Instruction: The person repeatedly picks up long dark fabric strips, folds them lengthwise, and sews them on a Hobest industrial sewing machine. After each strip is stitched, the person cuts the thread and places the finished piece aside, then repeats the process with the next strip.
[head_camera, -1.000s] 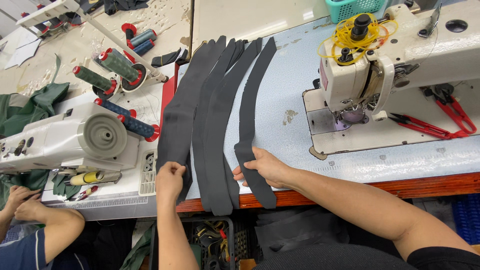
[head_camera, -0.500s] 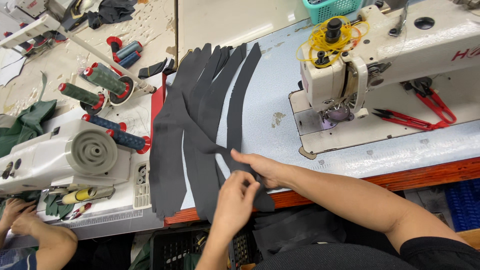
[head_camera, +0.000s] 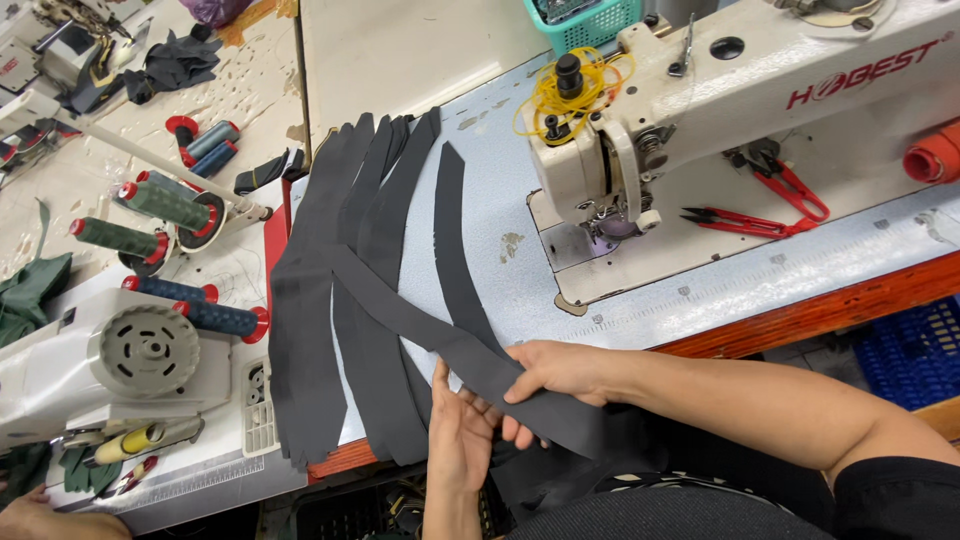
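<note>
A dark grey fabric strip (head_camera: 440, 340) runs diagonally across the middle of the frame, from the pile of like strips (head_camera: 340, 330) at centre left down to the lower centre, where both hands have it. The right hand (head_camera: 560, 375) lies curled over the strip's near end, fingers closed down on top with the thumb below, so it grips the cloth. The left hand (head_camera: 462, 435) sits just beneath, palm up and fingers spread, touching the underside; whether it pinches anything cannot be told. The strip crosses over two or three others, which lie fanned on the pale blue table top (head_camera: 500, 200). To do this well, I judge the strip should be drawn off flat and slowly, so the ones beneath stay fanned and none drags along. Keeping the far end from twisting matters too. The white sewing machine (head_camera: 700, 130) stands at upper right, red-handled snips (head_camera: 740, 222) on its bed. Thread cones (head_camera: 160, 205) lie at left.
</note>
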